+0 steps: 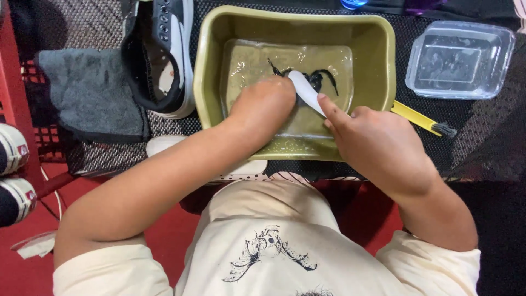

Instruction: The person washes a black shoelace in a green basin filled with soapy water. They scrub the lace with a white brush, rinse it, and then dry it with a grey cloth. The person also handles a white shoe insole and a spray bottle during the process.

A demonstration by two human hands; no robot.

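In the head view, the left hand [263, 104] was sunk to the knuckles in a green basin [211, 71] of water, its fingers curled under and out of sight, so I could not tell whether they were closed on anything. Just right of it, the right hand [378, 145] pinched a white brush [306, 90] by its handle, forefinger laid along the top, the head pressed down against black laces [320, 79] lying in the water just beyond both hands. The laces looked limp, light and slippery when wet, best pinned flat or taken near an end; the brush seemed stiff and easy to grip. Beyond the right hand lay a yellow brush [422, 119] and a clear plastic tub [460, 57]; off past the left hand sat a black shoe [159, 55] and a grey cloth [87, 90] on the tabletop. The shoe's top was cut off.
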